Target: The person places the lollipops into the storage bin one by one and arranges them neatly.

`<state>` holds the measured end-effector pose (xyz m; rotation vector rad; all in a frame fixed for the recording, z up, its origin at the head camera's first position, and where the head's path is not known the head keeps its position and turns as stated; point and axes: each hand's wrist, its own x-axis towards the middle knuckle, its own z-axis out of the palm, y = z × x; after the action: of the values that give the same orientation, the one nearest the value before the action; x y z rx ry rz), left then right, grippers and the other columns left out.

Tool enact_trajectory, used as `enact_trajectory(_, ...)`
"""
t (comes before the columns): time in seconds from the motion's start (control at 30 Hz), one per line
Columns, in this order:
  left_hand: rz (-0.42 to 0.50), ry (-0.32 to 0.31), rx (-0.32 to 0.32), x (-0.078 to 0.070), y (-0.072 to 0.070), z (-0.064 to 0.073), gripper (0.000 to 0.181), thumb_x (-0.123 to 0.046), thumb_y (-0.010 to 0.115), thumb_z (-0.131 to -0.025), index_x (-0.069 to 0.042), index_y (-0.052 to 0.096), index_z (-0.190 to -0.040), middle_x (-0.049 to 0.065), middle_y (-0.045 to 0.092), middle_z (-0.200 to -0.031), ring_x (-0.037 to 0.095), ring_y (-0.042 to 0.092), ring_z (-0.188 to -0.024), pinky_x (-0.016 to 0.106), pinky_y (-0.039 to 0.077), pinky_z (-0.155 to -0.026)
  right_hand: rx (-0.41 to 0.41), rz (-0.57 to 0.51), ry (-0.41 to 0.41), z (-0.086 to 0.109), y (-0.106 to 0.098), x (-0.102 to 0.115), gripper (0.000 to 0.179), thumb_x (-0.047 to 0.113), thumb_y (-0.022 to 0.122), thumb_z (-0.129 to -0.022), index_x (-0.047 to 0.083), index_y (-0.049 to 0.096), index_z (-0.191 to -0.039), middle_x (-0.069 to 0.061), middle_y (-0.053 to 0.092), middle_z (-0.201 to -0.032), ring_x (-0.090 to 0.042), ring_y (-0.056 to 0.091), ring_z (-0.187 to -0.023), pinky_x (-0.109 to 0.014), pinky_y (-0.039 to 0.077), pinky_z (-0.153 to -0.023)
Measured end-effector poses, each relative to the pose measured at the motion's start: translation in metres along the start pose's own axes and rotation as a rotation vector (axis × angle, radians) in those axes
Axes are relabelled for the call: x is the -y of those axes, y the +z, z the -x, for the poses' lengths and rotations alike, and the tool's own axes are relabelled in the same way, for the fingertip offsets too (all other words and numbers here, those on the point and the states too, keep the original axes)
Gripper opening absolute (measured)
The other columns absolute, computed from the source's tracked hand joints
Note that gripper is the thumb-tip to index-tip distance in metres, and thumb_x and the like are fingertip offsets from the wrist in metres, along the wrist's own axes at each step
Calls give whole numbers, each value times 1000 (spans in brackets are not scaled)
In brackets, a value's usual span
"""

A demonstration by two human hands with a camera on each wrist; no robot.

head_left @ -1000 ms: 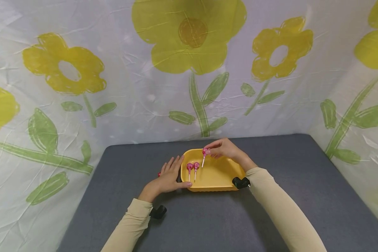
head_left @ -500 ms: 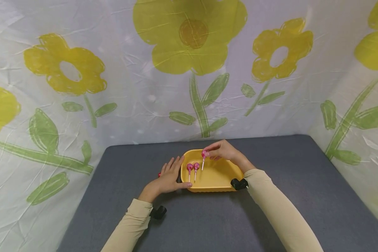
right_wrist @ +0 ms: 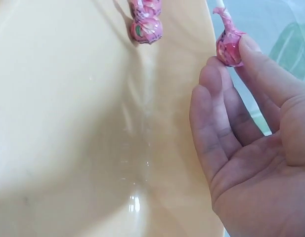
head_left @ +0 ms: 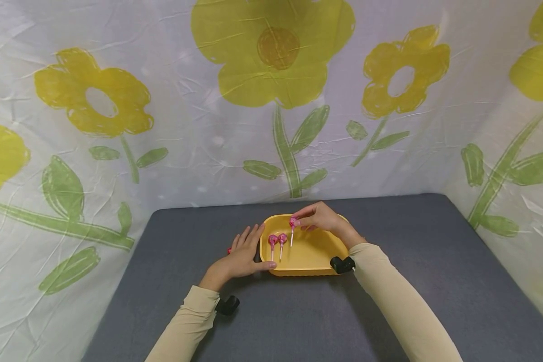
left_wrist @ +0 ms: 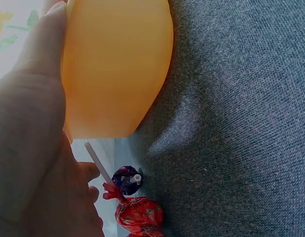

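- A person's right hand (head_left: pixel 318 216) pinches a pink-wrapped lollipop (head_left: pixel 292 221) by its candy head, between thumb and fingertips, as I follow the scene from a distance on the head feed.
- The held lollipop hangs over the rear left part of a rounded yellow tray (head_left: pixel 314 256), its white stick angled down and toward the person; I cannot tell whether the stick's tip touches the tray floor.
- On my right wrist feed, the remaining fingers of that hand are loosely bent beside the tray's rim.
- The left hand (head_left: pixel 241 257) lies spread against the tray's left side, fingers straight and thumb reaching over the front rim.
- Inside, near the left end, lie a first pink lollipop (head_left: pixel 272 240) and a second pink lollipop (head_left: pixel 282 239), side by side, heads to the rear and sticks to the front.
- Outside the tray, my left wrist feed shows a red-wrapped lollipop (left_wrist: pixel 140 216) near the left fingers and a dark purple lollipop (left_wrist: pixel 126 180) just beyond it.
- Beige sleeves (head_left: pixel 402 296) cover both forearms over a dark grey table (head_left: pixel 398 226), before a pale curtain (head_left: pixel 217 141) printed with yellow flowers.
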<state>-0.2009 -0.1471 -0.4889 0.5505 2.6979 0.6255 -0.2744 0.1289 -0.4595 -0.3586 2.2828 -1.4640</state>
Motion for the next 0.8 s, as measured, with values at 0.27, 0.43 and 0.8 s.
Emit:
enact_trajectory(0.27,7,6,2,2,0,-1,121,-75,64,-78,-22,-7,-160,14,4,-169,38,-3,-156,61,-1,-124,25,12,-8,-1,2,-4,29,19,72,-91,6,73,-117,-6,78,-100,-40,69,-96,-50,59,-86)
enact_trajectory(0.43,1,14,1,3,1,-2,121,-76,62,-78,-21,-8,-160,15,4,-168,39,-2,-156,62,1,-123,39,0,-4,-2,3,-6,30,17,71,-91,4,73,-118,-15,77,-103,-36,70,-91,-54,57,-87)
enact_trajectory(0.8,17,38,-12,5,3,-2,121,-79,60,-78,-21,-6,-161,16,4,-168,40,-2,-155,63,0,-123,55,72,-27,0,5,-7,27,18,71,-91,6,74,-115,-21,75,-102,-33,73,-84,-43,61,-77)
